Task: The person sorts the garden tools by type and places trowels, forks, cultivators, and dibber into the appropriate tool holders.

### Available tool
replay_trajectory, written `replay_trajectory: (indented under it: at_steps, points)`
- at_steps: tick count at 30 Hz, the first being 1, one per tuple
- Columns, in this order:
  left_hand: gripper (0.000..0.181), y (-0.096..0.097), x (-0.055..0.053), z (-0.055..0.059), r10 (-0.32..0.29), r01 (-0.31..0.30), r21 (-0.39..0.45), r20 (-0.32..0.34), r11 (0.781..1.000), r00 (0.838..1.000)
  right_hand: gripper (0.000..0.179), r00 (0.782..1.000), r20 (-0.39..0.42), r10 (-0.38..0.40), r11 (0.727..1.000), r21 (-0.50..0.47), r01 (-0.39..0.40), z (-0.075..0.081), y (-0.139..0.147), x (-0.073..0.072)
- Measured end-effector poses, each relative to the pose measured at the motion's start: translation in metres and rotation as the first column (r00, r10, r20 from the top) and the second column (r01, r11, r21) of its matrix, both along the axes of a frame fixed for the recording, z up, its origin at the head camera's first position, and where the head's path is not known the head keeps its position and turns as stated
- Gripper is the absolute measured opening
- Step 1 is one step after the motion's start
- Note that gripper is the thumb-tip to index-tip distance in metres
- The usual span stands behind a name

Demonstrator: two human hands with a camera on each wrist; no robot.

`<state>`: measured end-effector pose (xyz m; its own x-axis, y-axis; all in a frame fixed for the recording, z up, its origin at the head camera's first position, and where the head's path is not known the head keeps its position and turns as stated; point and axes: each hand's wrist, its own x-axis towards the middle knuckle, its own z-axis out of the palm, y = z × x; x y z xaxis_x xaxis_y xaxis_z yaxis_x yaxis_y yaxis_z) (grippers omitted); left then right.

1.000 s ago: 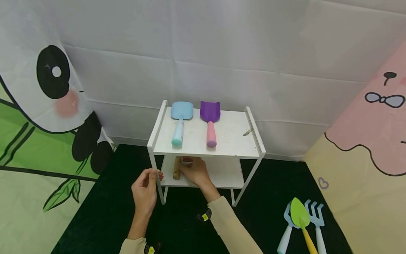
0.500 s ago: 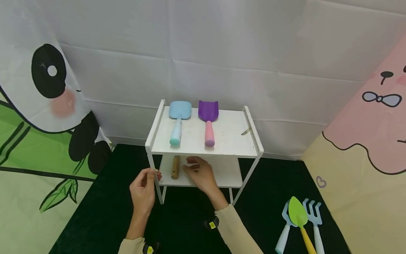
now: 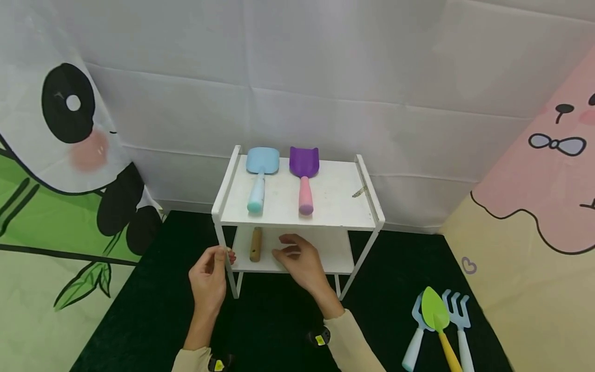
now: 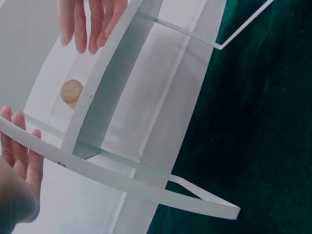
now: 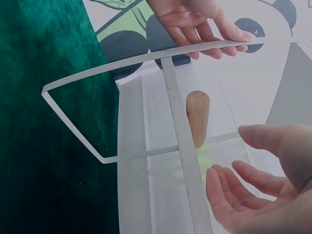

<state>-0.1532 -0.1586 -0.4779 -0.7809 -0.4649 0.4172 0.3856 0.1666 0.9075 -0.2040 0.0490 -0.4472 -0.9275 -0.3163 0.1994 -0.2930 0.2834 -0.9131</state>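
A white two-tier shelf rack stands in front of me. My left hand pinches its front left post between thumb and fingers, as the right wrist view also shows. On the lower tier lies a wooden handle, round-ended; its far end is hidden under the upper tier. My right hand is just right of that handle, apart from it, fingers loosely bent and holding nothing. On the upper tier lie a light blue toy shovel and a purple toy shovel with a pink handle, side by side.
At the lower right, a green trowel with a yellow handle lies over a light blue tool, beside a light blue hand fork. Dark green cloth covers the surface. Printed cloth walls stand behind and at both sides.
My right hand has let go of the wooden handle and drawn back to the right, its fingers loosening. The left hand keeps its hold on the post. The head view has shifted slightly.
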Motion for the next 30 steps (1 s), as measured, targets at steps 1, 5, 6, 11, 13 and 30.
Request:
replay_trajectory:
  at_steps: [1, 5, 6, 11, 13, 30]
  points:
    - [0.026, 0.000, 0.000, 0.000, 0.000, 0.000, 0.002, 0.000, 1.000, 1.000, 0.039, 1.000, 0.000, -0.001, 1.000, -0.002, 0.001, 0.000, 0.001, 0.001]
    - [0.025, 0.000, 0.000, 0.001, -0.003, 0.003, 0.011, 0.002, 1.000, 1.000, 0.040, 1.000, -0.002, -0.009, 1.000, -0.006, 0.009, -0.002, 0.006, 0.005]
    - [0.025, 0.000, 0.000, 0.001, -0.005, 0.005, 0.014, 0.002, 1.000, 1.000, 0.041, 1.000, -0.003, -0.006, 1.000, -0.010, 0.006, -0.002, 0.008, 0.006]
    - [0.025, 0.000, 0.001, 0.001, -0.005, 0.005, 0.016, 0.004, 1.000, 1.000, 0.041, 0.999, -0.039, -0.003, 0.999, -0.041, 0.001, -0.005, 0.015, 0.011]
    - [0.025, 0.000, 0.000, 0.000, -0.003, 0.003, 0.015, 0.006, 1.000, 1.000, 0.041, 0.998, -0.060, -0.010, 0.999, -0.050, 0.007, -0.007, 0.018, 0.014]
    - [0.027, 0.000, 0.002, 0.001, -0.009, 0.008, 0.016, 0.022, 1.000, 1.000, 0.038, 0.980, -0.191, -0.061, 0.997, -0.049, 0.053, -0.023, 0.048, 0.036]
